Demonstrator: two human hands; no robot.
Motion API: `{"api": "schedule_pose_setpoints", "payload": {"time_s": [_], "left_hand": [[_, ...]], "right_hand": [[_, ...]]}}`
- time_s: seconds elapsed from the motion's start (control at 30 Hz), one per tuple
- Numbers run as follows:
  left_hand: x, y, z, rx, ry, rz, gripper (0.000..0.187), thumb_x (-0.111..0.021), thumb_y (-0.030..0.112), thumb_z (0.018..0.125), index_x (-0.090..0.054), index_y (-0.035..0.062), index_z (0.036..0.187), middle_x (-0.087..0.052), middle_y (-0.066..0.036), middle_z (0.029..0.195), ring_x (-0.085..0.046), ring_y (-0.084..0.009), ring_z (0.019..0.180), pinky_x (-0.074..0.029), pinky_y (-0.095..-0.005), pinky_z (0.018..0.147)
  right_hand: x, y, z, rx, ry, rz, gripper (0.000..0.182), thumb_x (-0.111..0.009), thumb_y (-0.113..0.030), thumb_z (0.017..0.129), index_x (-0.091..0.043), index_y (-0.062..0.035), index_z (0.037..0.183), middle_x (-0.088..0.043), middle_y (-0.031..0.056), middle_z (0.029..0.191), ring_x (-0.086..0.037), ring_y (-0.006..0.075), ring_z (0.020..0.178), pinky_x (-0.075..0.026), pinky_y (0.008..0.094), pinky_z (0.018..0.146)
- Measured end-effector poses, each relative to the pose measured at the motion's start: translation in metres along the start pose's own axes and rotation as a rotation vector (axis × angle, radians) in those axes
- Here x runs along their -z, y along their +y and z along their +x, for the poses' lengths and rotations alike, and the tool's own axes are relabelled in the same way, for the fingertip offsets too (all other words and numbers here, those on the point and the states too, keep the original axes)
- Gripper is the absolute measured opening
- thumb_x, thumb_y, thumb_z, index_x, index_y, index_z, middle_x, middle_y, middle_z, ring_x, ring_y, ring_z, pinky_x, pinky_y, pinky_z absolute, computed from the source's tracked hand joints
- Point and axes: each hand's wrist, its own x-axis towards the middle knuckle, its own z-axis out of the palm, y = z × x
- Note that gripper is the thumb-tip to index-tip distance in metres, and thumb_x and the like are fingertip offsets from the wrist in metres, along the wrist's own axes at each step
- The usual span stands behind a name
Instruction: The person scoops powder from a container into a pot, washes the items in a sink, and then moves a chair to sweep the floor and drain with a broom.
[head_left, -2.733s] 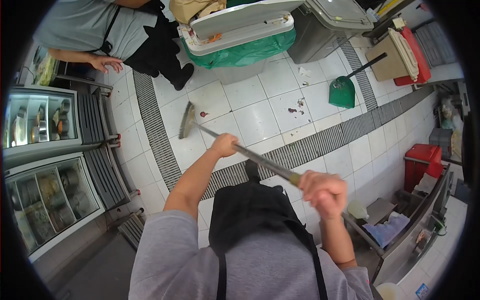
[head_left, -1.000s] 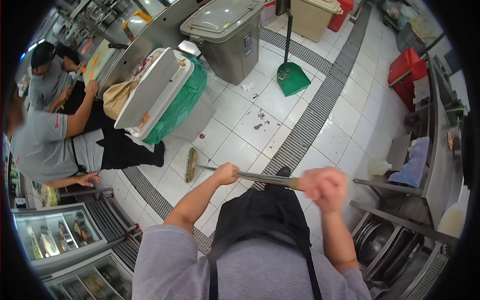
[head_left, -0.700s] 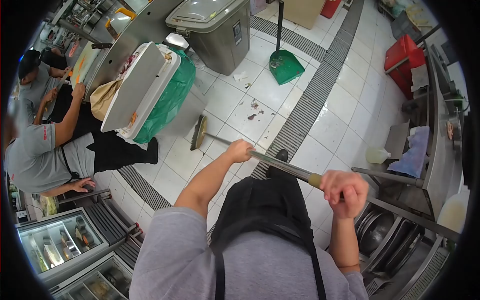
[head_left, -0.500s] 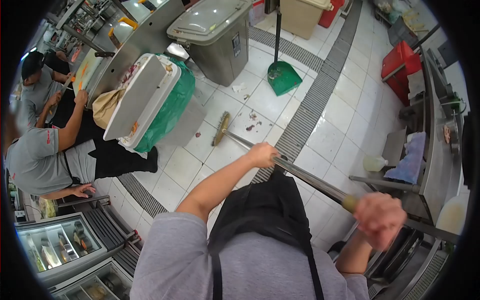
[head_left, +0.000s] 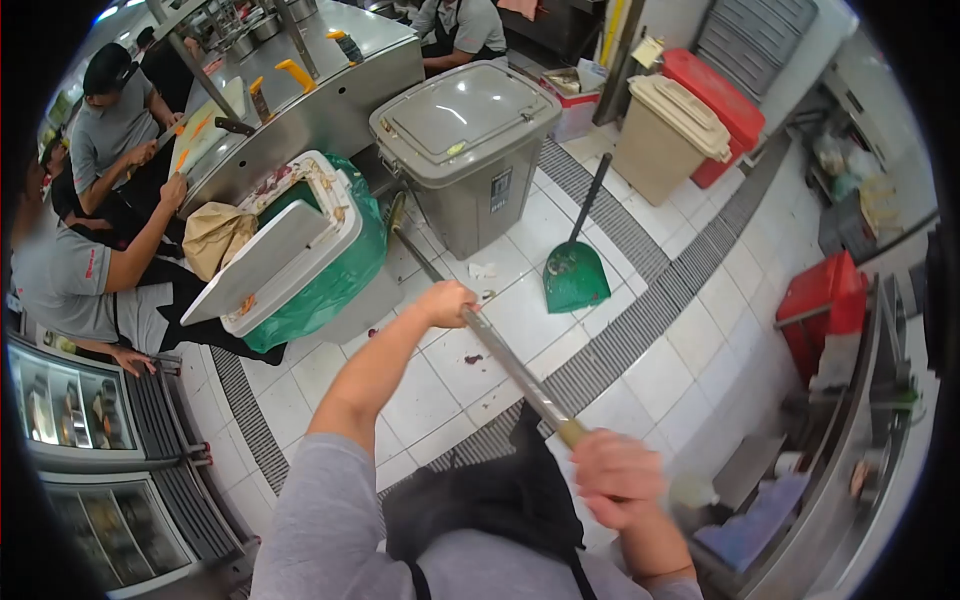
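Observation:
A long-handled broom (head_left: 520,375) slants across the middle of the head view. My left hand (head_left: 447,303) is closed around its pole partway down, and my right hand (head_left: 617,478), slightly blurred, grips it near the upper end. The narrow bristle head (head_left: 397,213) reaches the floor in the gap between a lidded grey bin (head_left: 490,190) and a waste bin lined with a green bag (head_left: 350,270). Dark red food scraps (head_left: 473,359) and a white scrap (head_left: 482,270) lie on the tiles. Beyond them stands a green dustpan (head_left: 577,278) with an upright black handle.
Co-workers in grey shirts stand left at a steel counter (head_left: 330,105) with knives and a cutting board. A beige bin (head_left: 655,150) and a red bin (head_left: 815,305) stand farther off. Drain grates (head_left: 690,250) cross the floor. Glass-topped coolers (head_left: 110,520) are lower left, steel shelving right.
The broom head has moved away from me, from the open tiles into the gap between the bins. Both hands have shifted left with the pole, and the whole view has turned.

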Motion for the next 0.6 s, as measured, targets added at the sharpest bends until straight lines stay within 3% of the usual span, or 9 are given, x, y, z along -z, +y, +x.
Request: {"api": "schedule_pose_setpoints", "payload": {"time_s": [0.07, 0.17, 0.27, 0.33, 0.47, 0.5, 0.6], "left_hand": [[0.001, -0.051, 0.028, 0.162, -0.269, 0.072, 0.014, -0.058, 0.018, 0.065, -0.054, 0.0051, 0.062, -0.055, -0.015, 0.068, -0.054, -0.0319, 0.072, -0.043, -0.0406, 0.064], [-0.042, -0.137, 0.045, 0.216, -0.231, 0.149, 0.012, -0.061, 0.014, 0.062, -0.053, 0.0061, 0.066, -0.055, -0.013, 0.075, -0.053, -0.0309, 0.079, -0.042, -0.0379, 0.074], [-0.076, -0.172, 0.05, 0.457, -0.074, 0.185, 0.015, -0.063, 0.011, 0.061, -0.051, 0.0078, 0.068, -0.054, -0.012, 0.077, -0.052, -0.0294, 0.084, -0.038, -0.0354, 0.085], [-0.083, -0.167, 0.054, 0.449, -0.162, 0.001, 0.015, -0.063, 0.011, 0.062, -0.049, 0.0083, 0.069, -0.054, -0.011, 0.076, -0.051, -0.0292, 0.084, -0.033, -0.0354, 0.091], [-0.095, -0.112, 0.083, 0.452, 0.091, -0.143, 0.035, -0.064, 0.037, 0.068, -0.049, 0.0053, 0.07, -0.052, -0.014, 0.072, -0.05, -0.0305, 0.08, -0.026, -0.0427, 0.097], [-0.092, -0.096, 0.089, 0.479, 0.089, -0.183, 0.039, -0.065, 0.04, 0.066, -0.05, 0.0041, 0.067, -0.052, -0.014, 0.071, -0.05, -0.031, 0.08, -0.031, -0.04, 0.092], [-0.079, -0.046, 0.096, 0.474, 0.046, -0.228, 0.042, -0.064, 0.042, 0.066, -0.047, 0.0049, 0.06, -0.05, -0.012, 0.068, -0.05, -0.0302, 0.076, -0.033, -0.0388, 0.091]], "right_hand": [[0.009, 0.067, -0.001, -0.038, 0.078, -0.046, 0.008, -0.063, 0.003, 0.058, -0.056, 0.0017, 0.063, -0.051, 0.0091, 0.057, -0.052, 0.0226, 0.053, -0.046, 0.0355, 0.061], [0.007, 0.167, 0.002, -0.132, 0.137, -0.137, 0.013, -0.064, 0.005, 0.06, -0.053, -0.0016, 0.061, -0.049, 0.0068, 0.057, -0.049, 0.0223, 0.054, -0.044, 0.0331, 0.063], [0.007, 0.223, 0.014, -0.158, 0.061, -0.088, 0.016, -0.066, 0.004, 0.061, -0.051, -0.0025, 0.06, -0.047, 0.0058, 0.056, -0.047, 0.0213, 0.053, -0.043, 0.0317, 0.063], [0.011, 0.226, 0.021, -0.159, 0.082, -0.036, 0.017, -0.067, 0.003, 0.061, -0.051, -0.0025, 0.06, -0.046, 0.0056, 0.055, -0.045, 0.0204, 0.051, -0.042, 0.031, 0.06], [0.064, 0.2, 0.038, -0.205, 0.138, -0.087, 0.015, -0.064, 0.005, 0.062, -0.05, -0.0012, 0.059, -0.048, 0.0072, 0.054, -0.047, 0.0213, 0.049, -0.042, 0.0311, 0.056], [0.076, 0.189, 0.043, -0.196, 0.128, -0.081, 0.015, -0.064, 0.005, 0.062, -0.05, -0.0012, 0.059, -0.048, 0.0072, 0.054, -0.047, 0.0213, 0.049, -0.042, 0.0311, 0.056], [0.099, 0.146, 0.054, -0.244, 0.104, -0.082, 0.012, -0.06, 0.007, 0.062, -0.051, -0.0002, 0.059, -0.05, 0.0077, 0.054, -0.048, 0.0218, 0.048, -0.043, 0.0312, 0.055]]}}
